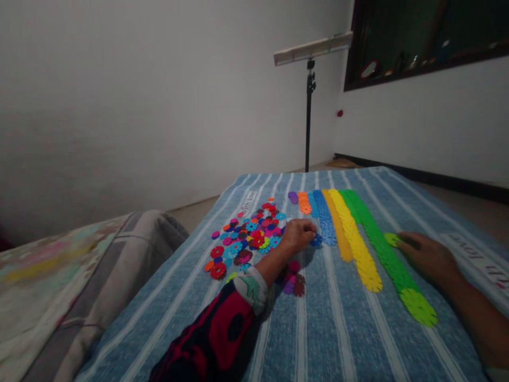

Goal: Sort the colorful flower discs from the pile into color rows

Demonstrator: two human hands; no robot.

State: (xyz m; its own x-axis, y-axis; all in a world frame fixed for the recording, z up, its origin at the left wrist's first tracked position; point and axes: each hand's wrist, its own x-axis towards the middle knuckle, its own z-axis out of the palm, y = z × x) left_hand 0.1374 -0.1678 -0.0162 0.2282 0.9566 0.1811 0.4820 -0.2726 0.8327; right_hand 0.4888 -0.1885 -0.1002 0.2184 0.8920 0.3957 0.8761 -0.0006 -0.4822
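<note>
My left hand (pixel 296 236) is closed, its fingertips pinching a dark blue notched plastic disc (pixel 316 241) beside the row of blue discs (pixel 326 223). Between the thumb and fingers of my right hand (pixel 431 258) is a lime-green disc (pixel 391 240), just right of the long green row (pixel 382 246). A yellow-green disc (pixel 418 306) lies at that row's near end. Further rows of overlapping discs are yellow (pixel 358 249), amber (pixel 341 233), orange (pixel 304 203) and purple (pixel 293 197). Left of my left hand spreads a mixed heap of coloured discs (pixel 254 233), partly hidden by my forearm.
Everything lies on a blue, white-striped cloth (pixel 314 334) covering the table. A grey draped surface with a patterned cover (pixel 59 265) stands at the left. Behind the table rises a black stand (pixel 308 116) bearing a long light panel (pixel 314 50).
</note>
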